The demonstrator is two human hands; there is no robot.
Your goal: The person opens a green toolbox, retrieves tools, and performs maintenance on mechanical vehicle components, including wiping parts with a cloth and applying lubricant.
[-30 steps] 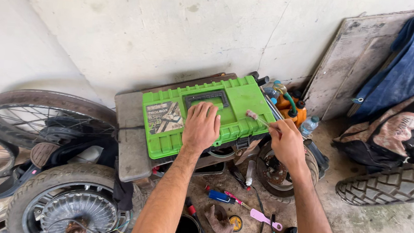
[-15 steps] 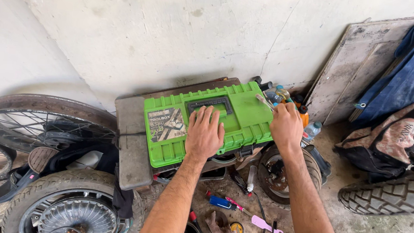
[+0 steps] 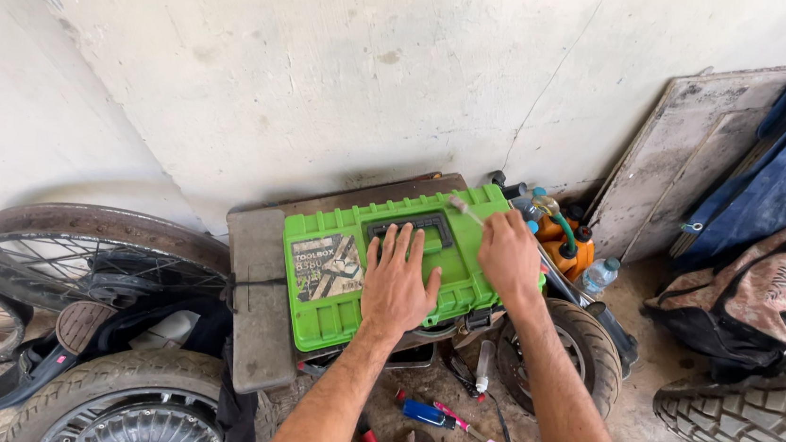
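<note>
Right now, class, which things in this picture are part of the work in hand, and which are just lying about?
In hand:
- green toolbox, shut, under the flat left hand
- small brush, held by the right hand over the lid

Lying about:
- spoked wheel
- orange bottles
- water bottle
- backpack
- knobbly tyre
- blue-handled screwdriver

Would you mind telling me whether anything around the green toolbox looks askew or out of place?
The green toolbox sits tilted on a worn board, overhanging its front edge. The left hand lies flat on the lid; the right hand holds a small brush. Loose tools lie scattered on the dirty floor.
</note>
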